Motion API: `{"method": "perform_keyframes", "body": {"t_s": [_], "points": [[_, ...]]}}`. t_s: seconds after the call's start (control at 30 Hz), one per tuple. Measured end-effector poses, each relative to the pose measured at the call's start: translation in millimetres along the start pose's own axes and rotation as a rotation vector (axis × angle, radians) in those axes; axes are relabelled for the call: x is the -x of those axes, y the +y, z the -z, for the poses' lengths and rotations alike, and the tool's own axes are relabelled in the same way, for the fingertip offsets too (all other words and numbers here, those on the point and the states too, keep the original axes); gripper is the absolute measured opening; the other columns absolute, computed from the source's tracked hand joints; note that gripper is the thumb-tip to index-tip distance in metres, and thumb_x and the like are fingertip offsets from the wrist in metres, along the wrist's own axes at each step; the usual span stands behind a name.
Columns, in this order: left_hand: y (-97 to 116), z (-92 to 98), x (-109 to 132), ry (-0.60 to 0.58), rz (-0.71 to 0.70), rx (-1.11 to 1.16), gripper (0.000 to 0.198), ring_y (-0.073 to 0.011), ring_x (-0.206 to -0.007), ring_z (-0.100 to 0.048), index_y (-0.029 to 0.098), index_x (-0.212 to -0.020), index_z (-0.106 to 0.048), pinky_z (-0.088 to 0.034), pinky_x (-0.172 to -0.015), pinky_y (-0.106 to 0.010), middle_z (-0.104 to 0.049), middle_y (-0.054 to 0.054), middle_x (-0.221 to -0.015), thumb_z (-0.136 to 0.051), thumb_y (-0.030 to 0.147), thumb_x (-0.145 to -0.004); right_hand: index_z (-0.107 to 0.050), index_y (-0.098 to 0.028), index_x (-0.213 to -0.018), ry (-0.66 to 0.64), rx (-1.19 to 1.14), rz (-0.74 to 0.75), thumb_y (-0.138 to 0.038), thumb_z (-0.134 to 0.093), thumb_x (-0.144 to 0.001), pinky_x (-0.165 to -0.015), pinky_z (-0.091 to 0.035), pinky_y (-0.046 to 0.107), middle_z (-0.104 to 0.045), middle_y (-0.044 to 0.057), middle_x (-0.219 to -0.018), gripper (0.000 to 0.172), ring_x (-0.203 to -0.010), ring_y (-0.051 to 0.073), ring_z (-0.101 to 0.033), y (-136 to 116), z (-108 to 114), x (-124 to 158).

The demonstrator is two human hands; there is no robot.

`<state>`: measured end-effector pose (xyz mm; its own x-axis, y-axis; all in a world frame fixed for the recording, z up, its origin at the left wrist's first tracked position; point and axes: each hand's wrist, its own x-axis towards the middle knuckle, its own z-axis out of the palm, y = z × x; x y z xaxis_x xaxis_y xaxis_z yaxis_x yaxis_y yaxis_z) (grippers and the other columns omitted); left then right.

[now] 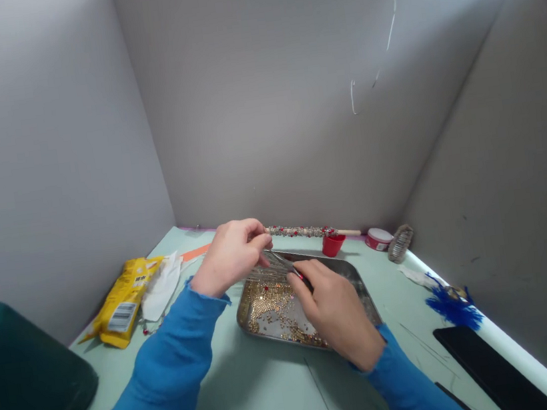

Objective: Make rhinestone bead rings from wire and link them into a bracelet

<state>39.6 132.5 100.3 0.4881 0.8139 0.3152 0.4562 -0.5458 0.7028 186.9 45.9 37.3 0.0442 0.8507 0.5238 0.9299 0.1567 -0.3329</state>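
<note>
A metal tray [363,287] lies on the pale green table and holds several small gold beads, with a few red ones among them. Over its far edge my left hand [232,254] is closed in a pinch on a bundle of thin wires [273,262]. My right hand [335,311] hovers above the tray, fingers closed on a thin tool [299,275] with a red spot at its tip, which meets the wires. Both sleeves are blue.
A beaded stick [307,231], a red cup [332,244] and a red-and-white lid [377,239] lie behind the tray. A yellow packet [122,304] and white paper sit at the left, a dark green object [20,386] at the near left, blue feathers [451,308] and a black slab [491,371] at the right. Grey partitions enclose the table.
</note>
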Motion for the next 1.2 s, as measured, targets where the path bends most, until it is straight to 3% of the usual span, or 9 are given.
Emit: {"method": "perform_keyframes", "body": {"t_s": [0.17,0.3,0.4,0.5,0.6,0.67,0.83,0.93,1.2], "points": [[-1,9.6,2,0.000,0.070,0.185,0.016,-0.0160,-0.062,-0.066,0.016,-0.078,-0.059,-0.051,-0.054,-0.023,-0.066,-0.004,-0.067,-0.049,0.029,-0.078,-0.060,-0.019,-0.090,-0.056,-0.040,-0.091,-0.029,-0.039,-0.090,-0.064,-0.039,0.029,-0.062,0.005,-0.082,0.023,-0.075,0.019,-0.057,2,19,-3],[3,9.0,5,-0.015,0.043,0.283,0.014,-0.0160,-0.062,-0.066,0.016,-0.078,-0.055,-0.053,-0.054,-0.024,-0.067,-0.006,-0.074,-0.049,0.029,-0.079,-0.058,-0.018,-0.085,-0.299,0.009,-0.062,-0.028,-0.039,-0.090,-0.067,-0.040,0.033,-0.058,0.006,-0.083,0.022,-0.078,0.021,-0.054,-21,25,24],[6,5.6,6,-0.050,0.019,0.350,0.013,-0.0158,-0.063,-0.067,0.016,-0.077,-0.052,-0.054,-0.056,-0.025,-0.068,-0.008,-0.081,-0.049,0.027,-0.081,-0.058,-0.018,-0.087,-0.434,-0.017,0.008,-0.025,-0.042,-0.088,-0.073,-0.041,0.037,-0.058,0.008,-0.088,0.017,-0.084,0.023,-0.052,-49,11,64],[10,2.3,9,-0.055,-0.026,0.401,0.010,-0.0166,-0.067,-0.067,0.015,-0.077,-0.052,-0.055,-0.061,-0.027,-0.067,-0.009,-0.077,-0.050,0.024,-0.080,-0.059,-0.019,-0.091,-0.453,-0.046,-0.062,-0.027,-0.049,-0.085,-0.080,-0.039,0.043,-0.057,0.008,-0.093,0.014,-0.089,0.026,-0.050,-73,-13,105],[15,0.2,12,-0.075,-0.054,0.397,0.007,-0.0165,-0.068,-0.067,0.014,-0.077,-0.054,-0.055,-0.064,-0.027,-0.067,-0.008,-0.072,-0.054,0.021,-0.078,-0.055,-0.020,-0.106,-0.406,-0.142,-0.057,-0.041,-0.063,-0.075,-0.090,-0.035,0.047,-0.055,0.008,-0.106,0.038,-0.100,0.029,-0.045,-83,-27,130],[18,-0.3,14,-0.093,-0.069,0.365,0.006,-0.0162,-0.067,-0.066,0.014,-0.077,-0.055,-0.055,-0.064,-0.027,-0.067,-0.007,-0.069,-0.056,0.020,-0.077,-0.053,-0.022,-0.112,-0.413,-0.238,-0.011,-0.047,-0.064,-0.073,-0.092,-0.035,0.043,-0.054,0.007,-0.110,0.048,-0.103,0.027,-0.044,-78,-23,136],[24,-0.2,17,-0.104,-0.072,0.322,0.005,-0.0156,-0.064,-0.066,0.014,-0.077,-0.057,-0.054,-0.061,-0.026,-0.066,-0.006,-0.072,-0.056,0.019,-0.077,-0.059,-0.020,-0.092,-0.334,-0.138,-0.123,-0.020,-0.046,-0.088,-0.080,-0.040,0.038,-0.056,0.006,-0.093,0.013,-0.088,0.021,-0.049,-37,17,139],[25,-0.8,18,-0.109,-0.063,0.330,0.005,-0.0151,-0.063,-0.065,0.014,-0.078,-0.058,-0.054,-0.061,-0.027,-0.065,-0.005,-0.070,-0.055,0.018,-0.077,-0.057,-0.020,-0.082,-0.422,-0.030,-0.175,-0.018,-0.054,-0.083,-0.073,-0.042,0.037,-0.056,0.005,-0.085,0.003,-0.082,0.021,-0.050,-11,32,148],[27,-2.1,19,-0.135,-0.076,0.342,0.006,-0.0157,-0.063,-0.066,0.013,-0.076,-0.060,-0.054,-0.061,-0.026,-0.065,-0.004,-0.068,-0.057,0.018,-0.076,-0.052,-0.018,-0.076,-0.471,0.071,-0.040,-0.013,-0.043,-0.087,-0.070,-0.042,0.037,-0.055,0.006,-0.078,0.015,-0.075,0.020,-0.050,-5,25,167]]}}
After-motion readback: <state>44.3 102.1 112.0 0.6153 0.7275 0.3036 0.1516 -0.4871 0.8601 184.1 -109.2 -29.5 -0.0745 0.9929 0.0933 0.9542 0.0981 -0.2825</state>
